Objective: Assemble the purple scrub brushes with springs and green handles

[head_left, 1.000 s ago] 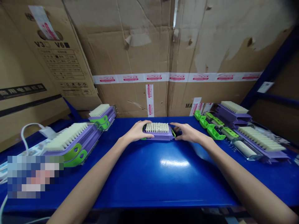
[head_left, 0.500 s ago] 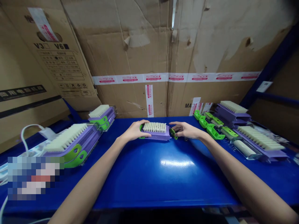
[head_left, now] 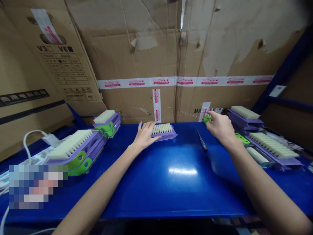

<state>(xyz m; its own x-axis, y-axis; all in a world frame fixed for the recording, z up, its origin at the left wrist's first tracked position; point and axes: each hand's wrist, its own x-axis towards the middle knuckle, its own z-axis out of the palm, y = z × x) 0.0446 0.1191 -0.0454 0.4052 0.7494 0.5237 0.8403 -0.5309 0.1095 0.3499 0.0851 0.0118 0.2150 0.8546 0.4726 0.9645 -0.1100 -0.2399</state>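
Observation:
A purple brush block with pale bristles lies at the far middle of the blue table. My left hand rests flat on its left end, fingers spread. My right hand is over the row of green clips at the right, its fingertips at a green clip by the back wall. Whether it grips that clip is unclear. A thin dark tool lies on the table between the two hands.
Stacked purple brushes with green side pieces sit at the left, another stack behind them. More purple brushes and a white roller lie at the right. Cardboard boxes wall the back; a white cable hangs left.
My right hand left the brush's right end and moved right and back to the green clips. The dark tool now lies bare on the table. The brush shifted slightly away; my left hand flattened on it.

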